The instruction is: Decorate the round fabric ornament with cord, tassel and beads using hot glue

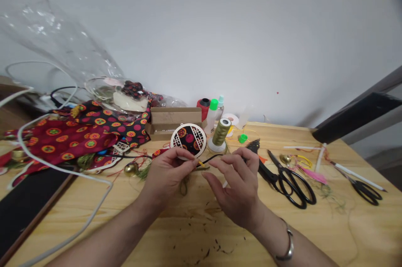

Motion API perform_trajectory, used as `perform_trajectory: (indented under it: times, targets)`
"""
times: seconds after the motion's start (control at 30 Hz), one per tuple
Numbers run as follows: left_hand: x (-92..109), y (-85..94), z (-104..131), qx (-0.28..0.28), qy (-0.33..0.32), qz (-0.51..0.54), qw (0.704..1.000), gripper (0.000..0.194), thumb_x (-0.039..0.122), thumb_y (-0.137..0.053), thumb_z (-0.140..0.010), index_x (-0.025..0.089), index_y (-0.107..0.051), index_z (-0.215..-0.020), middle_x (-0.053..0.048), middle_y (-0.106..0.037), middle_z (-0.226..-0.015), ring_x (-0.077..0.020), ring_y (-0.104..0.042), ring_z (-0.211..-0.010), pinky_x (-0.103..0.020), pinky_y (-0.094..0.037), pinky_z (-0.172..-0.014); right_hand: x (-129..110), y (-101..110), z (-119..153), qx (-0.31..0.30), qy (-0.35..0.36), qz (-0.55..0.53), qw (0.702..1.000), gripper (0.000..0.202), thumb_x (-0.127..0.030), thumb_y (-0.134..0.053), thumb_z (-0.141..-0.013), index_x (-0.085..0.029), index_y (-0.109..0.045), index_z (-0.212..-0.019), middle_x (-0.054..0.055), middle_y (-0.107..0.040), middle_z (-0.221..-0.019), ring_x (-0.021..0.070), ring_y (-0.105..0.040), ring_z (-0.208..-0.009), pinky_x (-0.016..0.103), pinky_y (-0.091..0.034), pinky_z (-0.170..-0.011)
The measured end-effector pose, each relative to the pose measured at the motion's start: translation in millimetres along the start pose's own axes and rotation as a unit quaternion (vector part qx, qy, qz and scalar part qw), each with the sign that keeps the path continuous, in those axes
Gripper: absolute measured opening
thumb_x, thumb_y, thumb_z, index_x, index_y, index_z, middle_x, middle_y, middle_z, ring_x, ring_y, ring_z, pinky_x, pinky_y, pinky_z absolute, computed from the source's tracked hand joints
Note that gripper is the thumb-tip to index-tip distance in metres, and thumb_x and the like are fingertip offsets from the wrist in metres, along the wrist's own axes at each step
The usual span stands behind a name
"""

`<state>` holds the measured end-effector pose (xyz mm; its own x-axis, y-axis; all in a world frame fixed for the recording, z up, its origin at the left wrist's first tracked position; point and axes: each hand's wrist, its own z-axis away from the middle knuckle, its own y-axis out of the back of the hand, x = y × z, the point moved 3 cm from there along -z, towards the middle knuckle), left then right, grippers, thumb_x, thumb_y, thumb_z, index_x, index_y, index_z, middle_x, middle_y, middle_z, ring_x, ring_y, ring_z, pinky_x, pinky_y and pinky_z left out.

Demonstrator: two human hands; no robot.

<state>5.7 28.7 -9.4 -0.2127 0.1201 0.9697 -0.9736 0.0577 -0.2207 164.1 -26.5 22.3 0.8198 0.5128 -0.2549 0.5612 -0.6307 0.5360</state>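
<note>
My left hand (171, 170) is closed in a pinch, with the tip of a thin yellow cord (201, 164) showing at the thumb and index finger. Facing it, my right hand (236, 183) is held with thumb and index finger apart. A small white tip shows below its palm; what it belongs to is hidden. Just behind both hands stands a round white lattice ornament (188, 140) backed with patterned dark fabric. An olive thread spool (221, 132) stands behind my right hand. A brass bell (131, 169) lies left of my left hand.
Patterned fabric (94, 133) and a white cable (94, 212) fill the left side. An open cardboard box (176, 114) and a green-capped bottle (212, 112) stand by the wall. Black scissors (292, 183), a glue gun (265, 170) and smaller scissors (364, 189) lie right.
</note>
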Motion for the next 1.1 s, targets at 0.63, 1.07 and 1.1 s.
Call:
perform_trajectory:
  times: [0.63, 1.07, 1.1]
  targets:
    - [-1.2, -4.6, 3.0, -0.016, 0.013, 0.019, 1.000, 0.014, 0.020, -0.081, -0.064, 0.018, -0.067, -0.067, 0.005, -0.067, -0.060, -0.0064, -0.057, -0.056, -0.015, -0.042, -0.055, -3.1, -3.3, 1.0, -0.018, 0.032, 0.045, 0.998, 0.013, -0.017, -0.068, -0.079, -0.020, -0.065, -0.091, 0.003, -0.067, -0.079, 0.0250, -0.051, -0.090, 0.044, -0.039, -0.084]
    - [1.7, -6.7, 2.9, -0.008, 0.007, -0.011, 1.000, 0.013, 0.018, -0.080, -0.061, 0.018, -0.067, -0.064, 0.004, -0.066, -0.057, -0.0076, -0.056, -0.054, -0.016, -0.042, -0.053, -5.8, -3.5, 0.3, -0.026, 0.032, 0.050, 0.998, 0.005, -0.017, -0.066, -0.080, -0.019, -0.063, -0.084, 0.004, -0.065, -0.075, 0.0253, -0.050, -0.091, 0.045, -0.039, -0.084]
    - [1.3, -6.7, 3.0, -0.010, 0.007, -0.010, 1.000, 0.013, 0.018, -0.080, -0.061, 0.018, -0.067, -0.064, 0.004, -0.066, -0.057, -0.0076, -0.056, -0.054, -0.016, -0.042, -0.053, -5.7, -3.6, 0.4, -0.027, 0.032, 0.050, 0.998, 0.005, -0.017, -0.066, -0.080, -0.019, -0.063, -0.083, 0.004, -0.065, -0.075, 0.0252, -0.050, -0.091, 0.044, -0.039, -0.084]
